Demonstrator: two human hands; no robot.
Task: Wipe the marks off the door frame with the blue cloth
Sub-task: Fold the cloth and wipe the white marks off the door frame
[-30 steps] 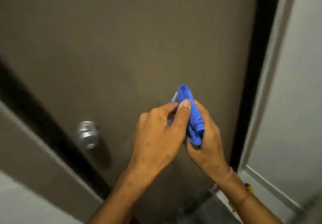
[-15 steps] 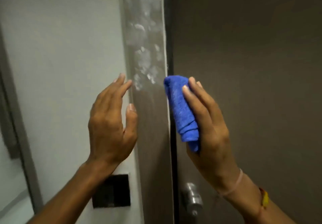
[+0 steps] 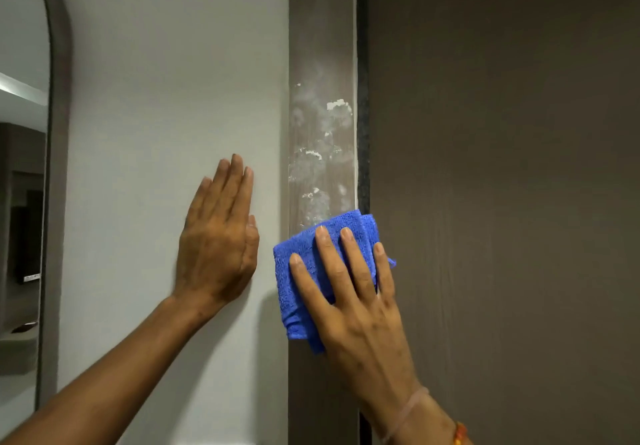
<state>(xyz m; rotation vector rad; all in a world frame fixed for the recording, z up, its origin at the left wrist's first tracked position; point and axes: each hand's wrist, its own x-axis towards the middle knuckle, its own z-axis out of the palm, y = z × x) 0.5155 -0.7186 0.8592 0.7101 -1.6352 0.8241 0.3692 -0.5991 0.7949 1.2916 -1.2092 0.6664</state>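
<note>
- Advice for the step: the folded blue terry cloth (image 3: 304,271) probably needed firm, flat pressure and upward strokes, since the white chalky marks (image 3: 320,153) lay just above it on the grey-brown wooden door frame (image 3: 322,28).
- Right hand (image 3: 353,299): fingers were extended and slightly spread, the palm pressing the cloth flat against the frame rather than gripping it.
- Left hand (image 3: 218,247): lay open, fingers together, flat on the pale painted wall (image 3: 173,98) just beside the frame, holding nothing.
- The dark brown door (image 3: 502,167) stood to the right of the frame, untouched.
</note>
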